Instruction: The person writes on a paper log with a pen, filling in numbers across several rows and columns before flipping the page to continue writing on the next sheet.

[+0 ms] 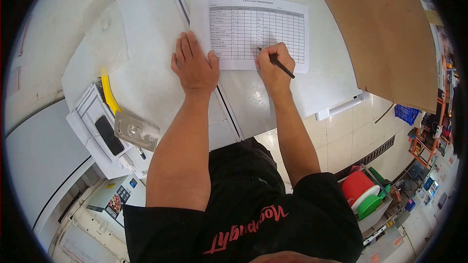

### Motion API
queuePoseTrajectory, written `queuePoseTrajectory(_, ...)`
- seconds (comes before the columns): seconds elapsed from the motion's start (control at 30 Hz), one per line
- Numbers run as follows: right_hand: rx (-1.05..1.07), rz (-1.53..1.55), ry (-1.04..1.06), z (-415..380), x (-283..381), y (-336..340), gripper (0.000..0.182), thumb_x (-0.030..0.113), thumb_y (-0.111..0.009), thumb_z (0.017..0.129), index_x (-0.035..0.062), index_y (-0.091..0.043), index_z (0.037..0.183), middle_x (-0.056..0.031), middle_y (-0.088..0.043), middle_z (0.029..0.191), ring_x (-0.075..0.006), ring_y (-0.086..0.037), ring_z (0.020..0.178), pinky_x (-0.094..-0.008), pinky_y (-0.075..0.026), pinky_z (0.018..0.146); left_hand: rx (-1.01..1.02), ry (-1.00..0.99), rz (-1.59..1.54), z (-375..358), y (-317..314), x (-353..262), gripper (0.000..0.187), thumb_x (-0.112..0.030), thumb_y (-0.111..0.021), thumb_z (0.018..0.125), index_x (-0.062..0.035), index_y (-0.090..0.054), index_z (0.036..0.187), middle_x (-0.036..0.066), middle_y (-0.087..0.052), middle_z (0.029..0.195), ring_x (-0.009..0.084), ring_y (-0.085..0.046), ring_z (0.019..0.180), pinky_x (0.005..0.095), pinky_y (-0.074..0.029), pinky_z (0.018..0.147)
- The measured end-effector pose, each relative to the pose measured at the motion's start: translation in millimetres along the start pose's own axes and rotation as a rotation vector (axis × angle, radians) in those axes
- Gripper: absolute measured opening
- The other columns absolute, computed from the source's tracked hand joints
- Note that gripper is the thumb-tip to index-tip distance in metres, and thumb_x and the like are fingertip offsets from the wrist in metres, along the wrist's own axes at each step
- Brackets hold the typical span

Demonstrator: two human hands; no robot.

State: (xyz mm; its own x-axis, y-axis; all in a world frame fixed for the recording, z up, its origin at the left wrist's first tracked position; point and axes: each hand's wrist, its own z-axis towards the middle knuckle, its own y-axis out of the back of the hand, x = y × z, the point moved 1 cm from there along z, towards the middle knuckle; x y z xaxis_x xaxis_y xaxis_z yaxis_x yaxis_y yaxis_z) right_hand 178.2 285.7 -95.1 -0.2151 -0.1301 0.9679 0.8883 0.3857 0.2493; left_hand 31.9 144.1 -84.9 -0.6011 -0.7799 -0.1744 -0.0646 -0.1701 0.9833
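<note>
A printed form with a table of rows and columns lies on the white worktop, with other paper edges showing beneath it. My right hand is closed around a black pen, its tip at the lower middle of the form. Flat on the worktop, my left hand has its fingers stretched out, the thumb at the form's left edge. Some of the table cells carry small marks, too small to read.
To the left are a black phone on papers, a yellow-handled brush and a clear container. A large cardboard sheet stands at the right. Below it, a white handle juts from the worktop's edge.
</note>
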Motion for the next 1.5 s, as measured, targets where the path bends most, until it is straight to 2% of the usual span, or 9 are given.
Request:
queuePoseTrajectory(0.3,0.037,0.055,-0.059,-0.8,4.6,3.0,0.016,0.002,-0.072,0.089,0.0031,-0.058,0.082,-0.0053,-0.063,0.064,-0.0108,-0.057,0.056,-0.0277,-0.049,0.054,0.003,0.002,0.004,-0.9,0.7,-0.2,0.079,-0.035,-0.052,0.102,-0.0050,-0.020,0.167,0.015,-0.026,0.172,0.0308,-0.022,0.160,0.0541,-0.015,0.127)
queuePoseTrajectory(0.4,0.010,-0.056,0.074,0.0,3.5,1.9,0.016,0.001,-0.070,0.090,0.0029,-0.058,0.082,-0.0059,-0.065,0.063,-0.0104,-0.060,0.055,-0.0271,-0.049,0.053,-0.011,-0.003,-0.001,-0.3,-0.2,-0.5,0.079,-0.035,-0.053,0.101,-0.0049,-0.020,0.167,0.015,-0.027,0.172,0.0309,-0.022,0.160,0.0540,-0.015,0.127)
queuePoseTrajectory(0.5,0.002,0.145,0.014,-3.3,4.1,1.5,0.015,0.001,-0.070,0.092,0.0030,-0.058,0.082,-0.0062,-0.066,0.063,-0.0097,-0.062,0.055,-0.0265,-0.050,0.052,-0.019,-0.010,-0.008,-0.8,-0.4,1.0,0.080,-0.035,-0.053,0.101,-0.0047,-0.020,0.167,0.016,-0.027,0.172,0.0314,-0.023,0.159,0.0538,-0.015,0.127)
queuePoseTrajectory(1.0,0.035,-0.086,0.004,-0.5,6.0,4.6,0.017,-0.001,-0.070,0.090,0.0030,-0.056,0.081,-0.0049,-0.061,0.062,-0.0101,-0.061,0.057,-0.0272,-0.049,0.053,-0.024,-0.014,-0.003,-0.7,-0.8,1.2,0.079,-0.036,-0.054,0.101,-0.0040,-0.022,0.167,0.015,-0.028,0.172,0.0322,-0.024,0.159,0.0532,-0.015,0.127)
queuePoseTrajectory(1.07,-0.024,0.318,-0.105,-4.7,13.6,6.3,0.015,0.001,-0.067,0.095,0.0010,-0.054,0.087,-0.0067,-0.063,0.067,-0.0125,-0.064,0.061,-0.0283,-0.053,0.057,-0.030,-0.012,-0.013,-0.6,-0.3,0.1,0.079,-0.035,-0.054,0.101,-0.0040,-0.022,0.167,0.015,-0.028,0.172,0.0321,-0.023,0.159,0.0534,-0.015,0.127)
queuePoseTrajectory(1.17,-0.191,0.425,-0.070,-0.7,16.8,25.6,0.013,0.005,-0.064,0.101,-0.0007,-0.054,0.096,-0.0112,-0.066,0.079,-0.0157,-0.067,0.065,-0.0304,-0.058,0.061,-0.022,-0.009,0.010,-0.6,-0.3,2.2,0.079,-0.035,-0.053,0.101,-0.0038,-0.022,0.167,0.015,-0.027,0.172,0.0320,-0.023,0.159,0.0539,-0.015,0.127)
queuePoseTrajectory(1.23,-0.306,0.383,-0.054,9.3,15.9,50.0,0.015,0.012,-0.061,0.106,-0.0018,-0.055,0.106,-0.0147,-0.068,0.093,-0.0177,-0.069,0.073,-0.0306,-0.060,0.067,-0.002,-0.008,-0.014,-1.3,1.9,0.2,0.080,-0.036,-0.053,0.101,-0.0036,-0.021,0.167,0.016,-0.026,0.173,0.0319,-0.022,0.160,0.0543,-0.014,0.127)
queuePoseTrajectory(1.33,-0.478,0.261,-0.057,30.0,13.4,81.7,0.023,0.020,-0.059,0.109,-0.0027,-0.057,0.114,-0.0149,-0.068,0.100,-0.0191,-0.070,0.080,-0.0312,-0.061,0.072,0.004,-0.006,0.003,-0.8,0.2,1.0,0.080,-0.036,-0.053,0.101,-0.0036,-0.021,0.167,0.016,-0.026,0.173,0.0322,-0.022,0.160,0.0545,-0.014,0.127)
queuePoseTrajectory(1.5,-0.447,0.129,-0.066,39.2,-17.7,102.0,0.026,0.023,-0.058,0.110,-0.0014,-0.059,0.118,-0.0131,-0.069,0.104,-0.0179,-0.069,0.083,-0.0306,-0.059,0.075,0.003,-0.010,-0.006,-0.2,2.5,-0.3,0.080,-0.036,-0.052,0.101,-0.0036,-0.020,0.167,0.016,-0.025,0.173,0.0322,-0.022,0.160,0.0540,-0.014,0.128)
